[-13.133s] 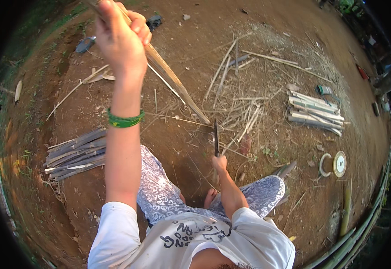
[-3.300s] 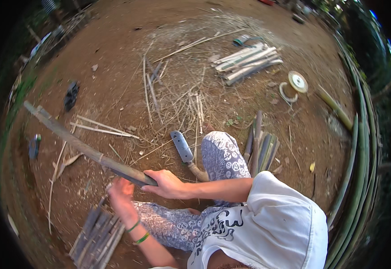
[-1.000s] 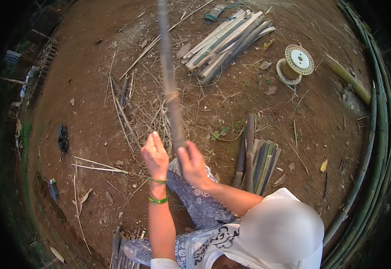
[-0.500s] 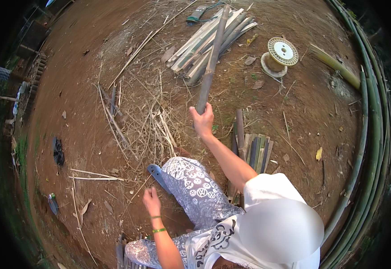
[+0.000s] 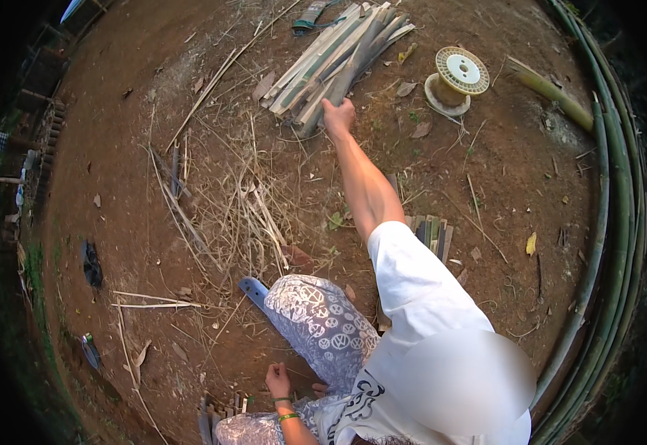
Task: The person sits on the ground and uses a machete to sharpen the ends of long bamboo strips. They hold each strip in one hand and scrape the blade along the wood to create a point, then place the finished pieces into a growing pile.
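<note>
Two hands are seen. The right hand (image 5: 338, 116) is stretched far out on a long arm and is closed on the near end of a split bamboo stick (image 5: 322, 105) in the big pile of bamboo sticks (image 5: 336, 61); the stick lies at the near edge of that pile, right under the hand. The left hand (image 5: 277, 380) is pressed flat on the ground by the knee, with its fingers spread and nothing held in it, just beside a small bundle of sticks (image 5: 218, 411) at the bottom edge. Three heaps of cut bamboo can be counted: the big pile far up, a short row of sticks (image 5: 431, 231) next to the right shoulder, and the small bundle below. One round pale spool (image 5: 455, 78) is set to the right of the big pile. One blue sandal (image 5: 253, 290) is seen by the patterned trousers. Thin dry shavings (image 5: 242, 215) are scattered in a loose heap in the middle. There is no table; everything is laid on bare brown dirt ground (image 5: 138, 185) outdoors. Long green bamboo poles (image 5: 620, 193) are curved along the right side. Some dry leaves are dropped here and there.
</note>
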Demonstrator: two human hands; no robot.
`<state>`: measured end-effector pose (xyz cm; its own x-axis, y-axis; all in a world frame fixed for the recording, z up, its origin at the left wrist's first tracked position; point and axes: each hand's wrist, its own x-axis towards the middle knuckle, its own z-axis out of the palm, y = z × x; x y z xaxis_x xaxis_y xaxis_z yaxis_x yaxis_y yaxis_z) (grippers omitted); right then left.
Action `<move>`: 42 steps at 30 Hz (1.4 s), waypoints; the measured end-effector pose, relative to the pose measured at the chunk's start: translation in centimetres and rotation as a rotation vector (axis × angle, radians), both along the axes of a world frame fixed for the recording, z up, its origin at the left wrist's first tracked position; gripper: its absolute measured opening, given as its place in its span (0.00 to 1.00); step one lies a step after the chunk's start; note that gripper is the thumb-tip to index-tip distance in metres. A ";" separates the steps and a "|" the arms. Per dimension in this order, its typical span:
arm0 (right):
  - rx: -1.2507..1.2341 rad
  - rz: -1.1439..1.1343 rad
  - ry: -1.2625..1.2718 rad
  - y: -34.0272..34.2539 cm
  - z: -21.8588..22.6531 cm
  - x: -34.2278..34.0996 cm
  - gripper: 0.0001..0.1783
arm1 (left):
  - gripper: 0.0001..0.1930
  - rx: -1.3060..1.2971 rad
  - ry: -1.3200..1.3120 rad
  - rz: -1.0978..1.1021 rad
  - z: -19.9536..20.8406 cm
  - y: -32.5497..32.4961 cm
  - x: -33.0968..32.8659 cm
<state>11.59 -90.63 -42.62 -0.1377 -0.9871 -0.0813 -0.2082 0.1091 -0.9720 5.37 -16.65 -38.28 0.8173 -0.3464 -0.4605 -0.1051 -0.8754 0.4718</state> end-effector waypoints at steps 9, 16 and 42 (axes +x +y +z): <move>0.177 0.633 -0.081 8.0 0.6 -2.0 0.31 | 0.13 -0.029 0.077 -0.011 -1.8 0.9 0.6; -0.148 0.989 0.479 36.9 -0.4 -21.6 0.29 | 0.11 -0.110 0.337 0.050 -2.7 -1.1 -0.5; 0.365 -0.103 0.596 39.8 -3.1 -40.1 0.77 | 0.45 -0.445 0.490 -0.647 -5.3 -25.1 -8.8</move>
<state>-28.51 -50.87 -45.75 -0.3525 -0.8910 -0.2862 -0.6649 0.4536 -0.5934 -3.43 -41.76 -43.62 0.1523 -0.8953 -0.4186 -0.2100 -0.4432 0.8715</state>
